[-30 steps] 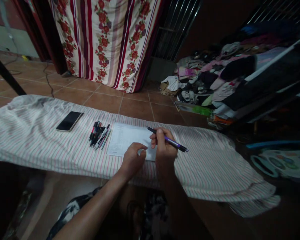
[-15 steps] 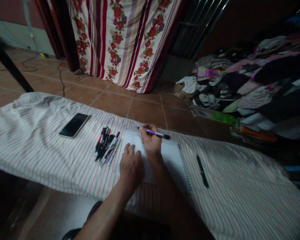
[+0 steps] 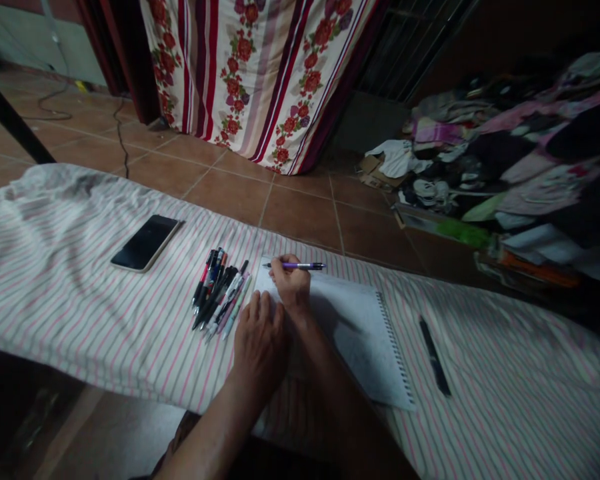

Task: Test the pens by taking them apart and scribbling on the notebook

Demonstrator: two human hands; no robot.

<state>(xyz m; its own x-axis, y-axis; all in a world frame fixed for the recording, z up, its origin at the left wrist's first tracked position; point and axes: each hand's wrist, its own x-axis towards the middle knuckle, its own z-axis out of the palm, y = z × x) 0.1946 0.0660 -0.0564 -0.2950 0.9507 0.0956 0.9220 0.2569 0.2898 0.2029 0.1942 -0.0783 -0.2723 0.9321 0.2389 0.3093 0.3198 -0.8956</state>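
A purple pen [image 3: 303,266] is gripped in my right hand [image 3: 294,287], its tip pointing left over the far left part of a spiral notebook [image 3: 363,333]. My left hand [image 3: 261,333] rests on the page's left side, fingers stretched out and lying flat. Both forearms cover much of the near part of the page. The notebook's wire binding runs along its right edge. Just left of my left hand lies a pile of several pens [image 3: 220,293]. One black pen [image 3: 435,357] lies apart, right of the notebook.
A striped cloth [image 3: 145,313] covers the surface, with a dark-screened phone [image 3: 147,243] at left. Beyond its far edge are floor tiles [image 3: 300,207] and a flowered curtain [image 3: 265,73]. Clothes [image 3: 530,153] are heaped at the right.
My right hand with the purple pen has shifted left and lowered towards the page, its pen turned more level. My left hand's fingers lie flatter. The view has shifted slightly.
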